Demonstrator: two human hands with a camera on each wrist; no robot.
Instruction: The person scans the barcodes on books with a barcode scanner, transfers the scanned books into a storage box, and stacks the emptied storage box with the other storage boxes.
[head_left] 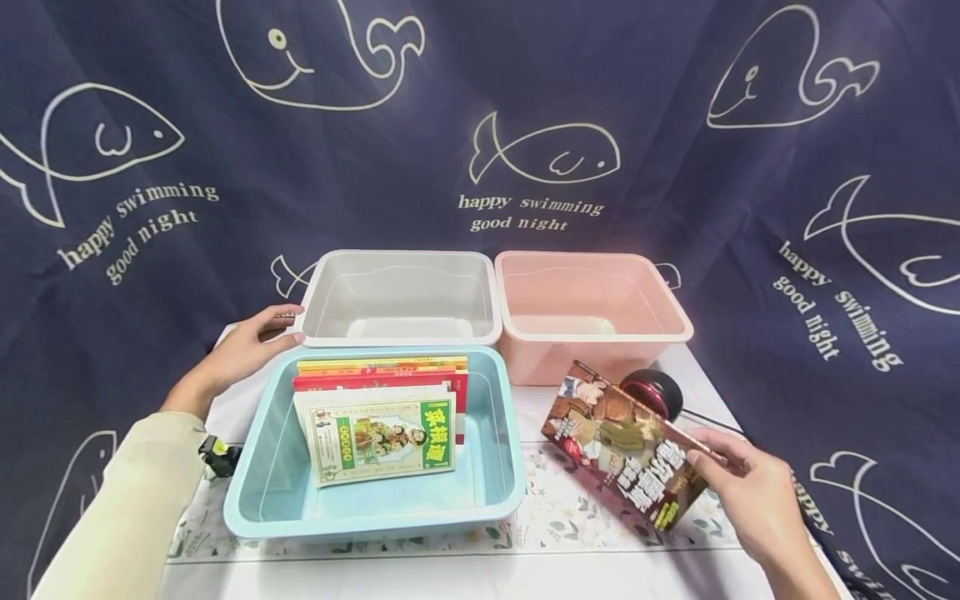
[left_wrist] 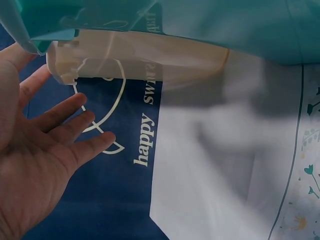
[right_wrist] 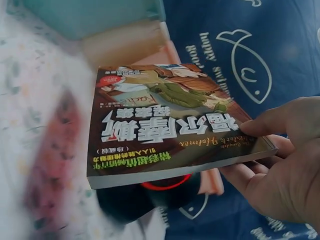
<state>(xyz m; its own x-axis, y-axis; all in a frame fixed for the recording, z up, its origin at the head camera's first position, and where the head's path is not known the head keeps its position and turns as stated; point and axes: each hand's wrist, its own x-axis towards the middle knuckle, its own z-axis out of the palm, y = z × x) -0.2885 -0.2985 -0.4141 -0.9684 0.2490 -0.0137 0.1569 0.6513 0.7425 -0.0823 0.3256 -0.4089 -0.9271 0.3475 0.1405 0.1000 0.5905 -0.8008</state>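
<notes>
My right hand (head_left: pixel 757 492) pinches a brown illustrated paperback book (head_left: pixel 622 442) by one corner, thumb on the cover and fingers beneath. In the right wrist view the book (right_wrist: pixel 160 120) is tilted, held above the table. My left hand (head_left: pixel 251 346) has its fingers extended at the left edge of the grey bin (head_left: pixel 401 343), near the blue bin's back corner; contact is hard to tell. Several books stand in the blue bin (head_left: pixel 375 527), a green-and-white one (head_left: pixel 382 442) in front and red ones (head_left: pixel 375 381) behind.
A pink bin (head_left: pixel 596 337) stands beside the grey one at the back. Behind the held book is a round black and red object (head_left: pixel 652 392) with a cable. A floral cloth strip (head_left: pixel 540 517) crosses the white table. A dark blue whale-patterned curtain (head_left: pixel 420 183) hangs behind.
</notes>
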